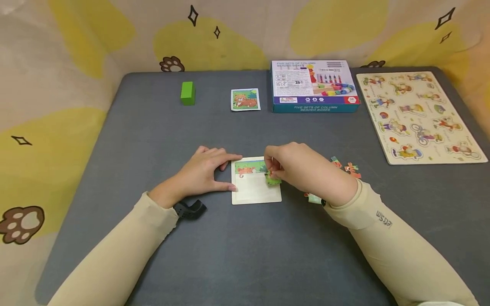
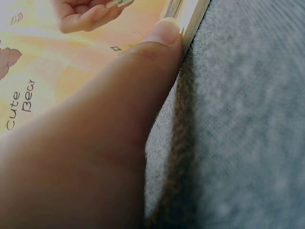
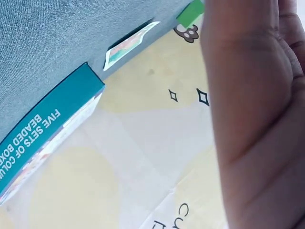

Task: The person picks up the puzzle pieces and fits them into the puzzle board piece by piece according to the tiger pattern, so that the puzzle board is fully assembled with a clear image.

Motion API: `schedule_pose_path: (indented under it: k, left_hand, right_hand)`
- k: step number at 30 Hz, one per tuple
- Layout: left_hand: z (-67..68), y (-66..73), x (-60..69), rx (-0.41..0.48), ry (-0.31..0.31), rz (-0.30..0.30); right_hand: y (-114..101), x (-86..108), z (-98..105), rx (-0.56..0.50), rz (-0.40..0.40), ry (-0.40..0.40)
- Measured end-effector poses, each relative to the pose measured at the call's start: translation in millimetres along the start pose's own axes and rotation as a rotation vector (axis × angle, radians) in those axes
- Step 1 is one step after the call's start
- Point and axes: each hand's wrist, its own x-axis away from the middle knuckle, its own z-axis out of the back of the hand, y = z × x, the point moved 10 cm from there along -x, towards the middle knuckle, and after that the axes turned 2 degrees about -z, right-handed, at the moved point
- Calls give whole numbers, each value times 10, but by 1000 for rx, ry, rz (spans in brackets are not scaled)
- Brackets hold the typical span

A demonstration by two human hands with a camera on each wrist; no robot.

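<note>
A square puzzle board lies on the grey table, its upper part covered by joined picture pieces with an orange animal. The left hand rests at the board's left side, thumb and index finger spread along it; in the left wrist view its thumb touches the board's edge. Over the board's right side the right hand pinches a green puzzle piece. Several loose pieces lie beside and partly behind the right forearm. The right wrist view shows part of the right hand, without the piece.
At the back stand a green block and a boxed bead set, with a tiger picture card lying between them. A large figure puzzle board lies at the right. A black strap is at the left wrist.
</note>
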Motion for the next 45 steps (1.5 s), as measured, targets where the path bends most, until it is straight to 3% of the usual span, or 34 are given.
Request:
schedule_pose_path:
  k: [17,37,45]
  left_hand:
    - [-14,-8,12,-3,-16,12]
    - [1,21,22,9,19,-21]
    - [28,36,2,1,25,-28]
  right_hand:
    - [-11,-7,-29,15,-12,-14]
    - [-67,-41,-101,-3,-4,-10]
    - [-122,-71,-190,2,19,-51]
